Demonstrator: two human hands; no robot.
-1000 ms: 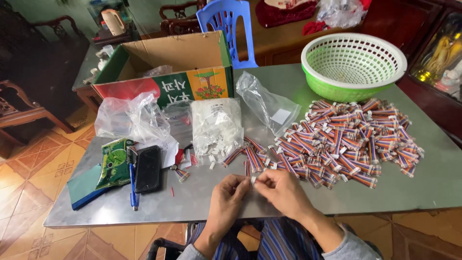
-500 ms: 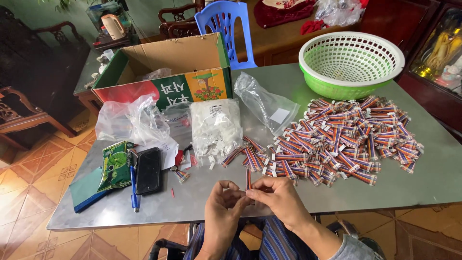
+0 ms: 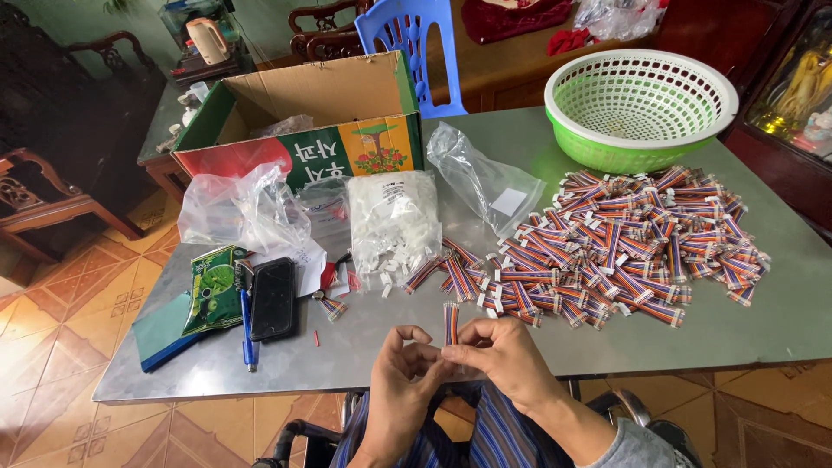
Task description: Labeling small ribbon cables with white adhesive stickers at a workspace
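Note:
My left hand (image 3: 400, 368) and my right hand (image 3: 496, 355) meet at the near edge of the grey table (image 3: 364, 342). Together they pinch the lower end of one short striped ribbon cable (image 3: 451, 321), which stands upright between the fingertips. A big heap of the same multicoloured cables (image 3: 620, 243) lies just beyond, to the right. A clear bag of small white connectors (image 3: 392, 224) sits ahead of my left hand.
A green-and-white perforated basket (image 3: 640, 104) stands at the back right. An open cardboard box (image 3: 303, 117), crumpled clear bags (image 3: 247, 212), a black phone (image 3: 273, 297), a blue pen (image 3: 247, 325) and a green packet (image 3: 212, 290) fill the left. A blue plastic chair (image 3: 407, 35) is behind.
My hands have drawn back from the heap toward the table edge and my body, and the single cable now stands upright between the fingers.

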